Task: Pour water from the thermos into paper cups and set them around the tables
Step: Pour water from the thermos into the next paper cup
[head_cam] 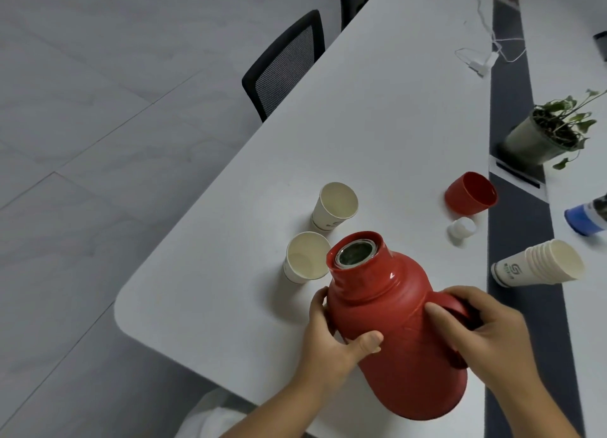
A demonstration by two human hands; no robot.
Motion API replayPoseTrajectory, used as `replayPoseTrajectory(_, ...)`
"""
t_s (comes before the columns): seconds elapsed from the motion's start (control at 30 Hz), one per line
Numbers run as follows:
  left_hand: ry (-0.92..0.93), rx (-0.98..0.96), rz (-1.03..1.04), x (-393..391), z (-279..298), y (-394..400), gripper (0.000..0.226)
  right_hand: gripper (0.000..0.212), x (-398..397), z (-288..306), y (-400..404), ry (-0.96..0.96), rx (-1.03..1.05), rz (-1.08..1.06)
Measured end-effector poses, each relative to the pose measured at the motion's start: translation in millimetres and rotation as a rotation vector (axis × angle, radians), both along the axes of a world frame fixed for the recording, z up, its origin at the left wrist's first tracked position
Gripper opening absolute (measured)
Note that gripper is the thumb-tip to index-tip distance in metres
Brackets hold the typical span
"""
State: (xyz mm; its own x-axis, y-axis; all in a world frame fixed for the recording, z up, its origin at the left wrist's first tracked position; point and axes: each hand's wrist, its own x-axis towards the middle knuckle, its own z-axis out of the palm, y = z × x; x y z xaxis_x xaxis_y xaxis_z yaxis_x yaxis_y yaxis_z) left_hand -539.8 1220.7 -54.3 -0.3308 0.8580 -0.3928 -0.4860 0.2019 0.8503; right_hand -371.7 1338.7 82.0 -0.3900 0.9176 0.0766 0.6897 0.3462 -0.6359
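Nearest us, the red thermos [394, 326] was gripped by both our hands and tipped toward eleven o'clock, its open mouth beside a paper cup [305, 257]. Our left hand [331, 342] was wrapped around the body, thumb pressed across the front; our right hand [483, 326] was closed around the handle at three o'clock. A second paper cup [335, 206] stood just beyond the first, at twelve o'clock from it. On the white table [377, 115], at two o'clock from the thermos, lay the red lid [471, 193] on its side and a small white stopper [461, 229]. A stack of cups [538, 263] lay tipped over at three o'clock.
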Motion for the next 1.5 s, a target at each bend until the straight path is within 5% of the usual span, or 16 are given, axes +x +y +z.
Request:
replayPoseTrajectory(0.5,-0.269,0.017,0.022,10,-8,0,0.095,0.035,-3,0,5,-0.085,-0.014,0.002)
replayPoseTrajectory(1.5,-0.289,0.053,0.054,14,-22,0,0.091,0.023,-15,-6,15,-0.208,-0.048,0.005)
